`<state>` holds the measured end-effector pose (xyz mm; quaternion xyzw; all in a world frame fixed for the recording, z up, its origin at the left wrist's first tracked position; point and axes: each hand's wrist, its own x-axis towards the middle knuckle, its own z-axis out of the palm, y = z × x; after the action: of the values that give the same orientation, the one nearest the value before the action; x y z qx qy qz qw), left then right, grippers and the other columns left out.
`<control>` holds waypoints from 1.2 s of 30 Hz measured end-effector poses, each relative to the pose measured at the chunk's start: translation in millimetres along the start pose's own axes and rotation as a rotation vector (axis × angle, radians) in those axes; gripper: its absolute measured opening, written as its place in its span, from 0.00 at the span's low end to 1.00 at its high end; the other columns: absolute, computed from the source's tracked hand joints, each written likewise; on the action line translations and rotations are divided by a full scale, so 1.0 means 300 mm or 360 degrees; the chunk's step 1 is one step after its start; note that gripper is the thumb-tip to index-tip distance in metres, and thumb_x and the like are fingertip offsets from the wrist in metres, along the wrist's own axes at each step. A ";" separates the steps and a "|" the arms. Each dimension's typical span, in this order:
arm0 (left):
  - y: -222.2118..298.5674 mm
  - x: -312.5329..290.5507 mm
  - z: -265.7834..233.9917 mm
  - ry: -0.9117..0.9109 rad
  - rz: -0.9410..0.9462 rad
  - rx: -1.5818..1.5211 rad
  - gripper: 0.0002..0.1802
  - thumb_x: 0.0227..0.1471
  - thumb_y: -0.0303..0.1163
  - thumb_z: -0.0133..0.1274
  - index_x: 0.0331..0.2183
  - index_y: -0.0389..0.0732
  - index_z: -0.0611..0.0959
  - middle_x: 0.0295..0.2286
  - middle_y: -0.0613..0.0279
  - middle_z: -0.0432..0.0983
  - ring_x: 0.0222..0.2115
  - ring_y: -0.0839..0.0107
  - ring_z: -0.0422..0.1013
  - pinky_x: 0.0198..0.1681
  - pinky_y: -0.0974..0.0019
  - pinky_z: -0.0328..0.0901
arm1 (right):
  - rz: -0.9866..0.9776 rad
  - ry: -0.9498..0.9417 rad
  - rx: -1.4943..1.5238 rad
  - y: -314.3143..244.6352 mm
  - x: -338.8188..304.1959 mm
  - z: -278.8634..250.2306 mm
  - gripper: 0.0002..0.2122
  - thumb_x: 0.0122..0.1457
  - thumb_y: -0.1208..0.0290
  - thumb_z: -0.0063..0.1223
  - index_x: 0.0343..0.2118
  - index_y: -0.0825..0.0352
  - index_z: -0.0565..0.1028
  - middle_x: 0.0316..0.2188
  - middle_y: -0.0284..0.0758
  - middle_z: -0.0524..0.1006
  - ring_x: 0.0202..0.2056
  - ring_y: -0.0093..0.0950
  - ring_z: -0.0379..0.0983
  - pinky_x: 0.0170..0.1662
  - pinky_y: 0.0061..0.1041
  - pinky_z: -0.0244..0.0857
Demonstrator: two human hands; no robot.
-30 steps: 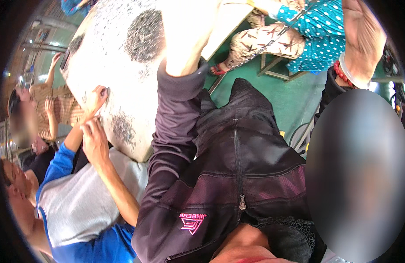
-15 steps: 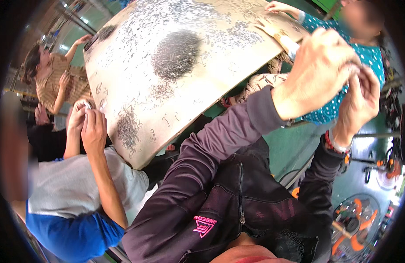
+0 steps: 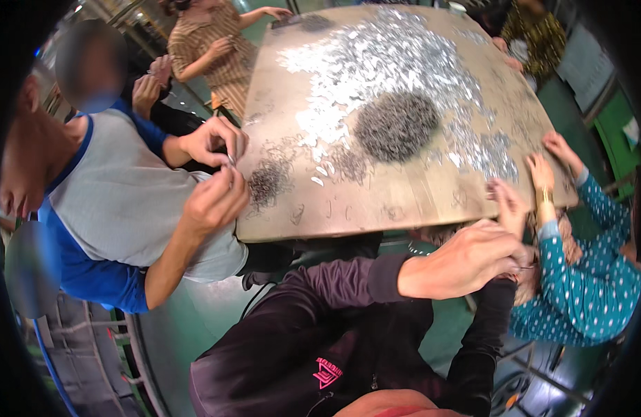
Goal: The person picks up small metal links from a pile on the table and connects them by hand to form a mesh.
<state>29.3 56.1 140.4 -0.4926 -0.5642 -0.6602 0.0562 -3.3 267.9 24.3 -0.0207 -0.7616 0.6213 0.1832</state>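
Note:
My left hand (image 3: 459,260) is raised in front of me, short of the table's near edge, its fingertips pinched together. A thin dark sliver shows at those fingertips, too small to name. Behind it, partly covered, my right hand (image 3: 509,207) points up toward the table's right part. Its fingers are closed on a small dark piece (image 3: 490,186) whose kind I cannot make out. On the table (image 3: 418,201) lie a round heap of dark, thin wire-like pieces (image 3: 397,126), many shiny silver strips (image 3: 383,52) and a smaller dark pile (image 3: 267,182).
A person in a grey and blue shirt (image 3: 133,194) sits close on my left, pinching a small piece. On my right, a person in a teal dotted top (image 3: 591,285) reaches onto the table. Others in striped (image 3: 209,52) and patterned clothes (image 3: 536,35) are at the far side.
The view has turned right-side more level, showing more of the table. My hands have come down and toward the left, with the right hand now partly behind the left.

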 end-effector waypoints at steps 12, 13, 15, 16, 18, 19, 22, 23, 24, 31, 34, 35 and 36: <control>-0.033 -0.147 -0.191 0.0106 -0.0301 0.0136 0.06 0.48 0.23 0.54 0.32 0.37 0.77 0.26 0.62 0.75 0.31 0.64 0.71 0.36 0.65 0.64 | -0.0687 -0.0427 -0.1356 0.328 0.226 0.194 0.08 0.44 0.85 0.45 0.28 0.73 0.75 0.26 0.44 0.70 0.34 0.42 0.68 0.39 0.35 0.63; -0.036 -0.150 -0.193 0.0115 -0.0301 0.0127 0.06 0.48 0.23 0.54 0.32 0.37 0.77 0.26 0.62 0.75 0.31 0.64 0.71 0.36 0.65 0.64 | -0.0685 -0.0436 -0.1365 0.324 0.220 0.189 0.08 0.44 0.85 0.45 0.28 0.73 0.75 0.26 0.44 0.70 0.34 0.42 0.68 0.39 0.35 0.63; -0.038 -0.156 -0.196 0.0138 -0.0333 0.0070 0.05 0.48 0.23 0.53 0.31 0.36 0.76 0.26 0.59 0.75 0.30 0.61 0.71 0.37 0.63 0.63 | -0.0761 -0.0273 -0.1358 0.315 0.206 0.175 0.09 0.45 0.87 0.44 0.29 0.73 0.75 0.26 0.45 0.70 0.34 0.43 0.67 0.39 0.36 0.63; -0.038 -0.159 -0.197 0.0146 -0.0324 0.0066 0.05 0.48 0.23 0.53 0.31 0.36 0.76 0.26 0.59 0.75 0.30 0.61 0.71 0.37 0.63 0.63 | -0.0768 -0.0276 -0.1367 0.321 0.205 0.163 0.09 0.45 0.87 0.44 0.29 0.73 0.75 0.26 0.45 0.70 0.34 0.43 0.67 0.39 0.36 0.63; -0.034 -0.169 -0.200 0.0095 -0.0330 0.0057 0.05 0.48 0.23 0.53 0.31 0.36 0.76 0.27 0.58 0.75 0.30 0.60 0.71 0.38 0.63 0.63 | -0.0741 -0.0255 -0.1480 0.360 0.215 0.137 0.09 0.44 0.87 0.47 0.30 0.74 0.74 0.26 0.46 0.71 0.33 0.45 0.67 0.39 0.38 0.63; -0.036 -0.177 -0.198 0.0098 -0.0326 0.0062 0.05 0.48 0.23 0.53 0.31 0.36 0.76 0.27 0.58 0.75 0.30 0.60 0.71 0.38 0.63 0.63 | -0.0748 -0.0256 -0.1478 0.385 0.223 0.126 0.09 0.44 0.87 0.47 0.30 0.74 0.74 0.26 0.46 0.71 0.33 0.45 0.67 0.39 0.38 0.63; -0.045 -0.190 -0.187 0.0070 -0.0312 0.0101 0.05 0.48 0.23 0.53 0.31 0.36 0.76 0.27 0.58 0.75 0.31 0.59 0.71 0.37 0.62 0.64 | -0.0442 -0.0267 -0.1391 0.391 0.228 0.116 0.08 0.45 0.86 0.49 0.31 0.75 0.74 0.29 0.49 0.72 0.33 0.45 0.70 0.37 0.37 0.65; -0.046 -0.190 -0.181 0.0070 -0.0272 0.0082 0.05 0.48 0.23 0.53 0.31 0.35 0.76 0.27 0.57 0.75 0.31 0.58 0.71 0.37 0.61 0.64 | -0.0212 -0.0181 -0.1161 0.381 0.212 0.108 0.08 0.47 0.85 0.49 0.32 0.75 0.73 0.29 0.48 0.73 0.32 0.42 0.72 0.35 0.33 0.66; -0.044 -0.198 -0.180 0.0088 -0.0240 0.0079 0.05 0.48 0.23 0.53 0.31 0.35 0.76 0.27 0.56 0.74 0.31 0.58 0.71 0.36 0.61 0.64 | 0.0007 -0.0119 -0.0919 0.351 0.194 0.125 0.07 0.49 0.85 0.50 0.33 0.75 0.72 0.29 0.47 0.75 0.32 0.39 0.74 0.34 0.30 0.68; -0.083 -0.235 -0.156 0.0065 -0.0336 0.0149 0.06 0.49 0.24 0.53 0.32 0.35 0.76 0.28 0.57 0.74 0.32 0.60 0.71 0.36 0.62 0.64 | 0.0181 0.0232 0.0456 -0.142 -0.144 0.232 0.08 0.54 0.85 0.50 0.38 0.75 0.70 0.31 0.38 0.75 0.31 0.24 0.74 0.37 0.19 0.70; -0.096 -0.235 -0.150 0.0026 -0.0318 0.0200 0.06 0.50 0.25 0.52 0.33 0.35 0.76 0.28 0.56 0.74 0.32 0.58 0.71 0.36 0.61 0.64 | 0.0074 0.0220 0.0414 -0.292 -0.277 0.238 0.09 0.52 0.86 0.51 0.38 0.75 0.71 0.32 0.40 0.76 0.32 0.24 0.74 0.38 0.19 0.69; -0.094 -0.234 -0.145 0.0022 -0.0322 0.0200 0.06 0.50 0.25 0.52 0.33 0.35 0.76 0.28 0.56 0.74 0.32 0.58 0.71 0.36 0.61 0.64 | -0.0033 0.0253 0.0349 -0.312 -0.311 0.234 0.09 0.52 0.87 0.52 0.37 0.75 0.71 0.32 0.40 0.76 0.32 0.24 0.74 0.38 0.19 0.69; -0.090 -0.230 -0.141 0.0003 -0.0338 0.0219 0.06 0.50 0.25 0.52 0.32 0.35 0.76 0.28 0.55 0.74 0.32 0.57 0.71 0.36 0.61 0.65 | -0.0139 0.0285 0.0285 -0.327 -0.328 0.231 0.10 0.51 0.88 0.52 0.37 0.75 0.71 0.31 0.40 0.76 0.32 0.24 0.74 0.38 0.19 0.70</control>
<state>22.7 -1.4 77.7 -0.4246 -0.6570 -0.6226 0.0202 86.6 155.1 81.6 -0.0264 -0.6838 0.6738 0.2786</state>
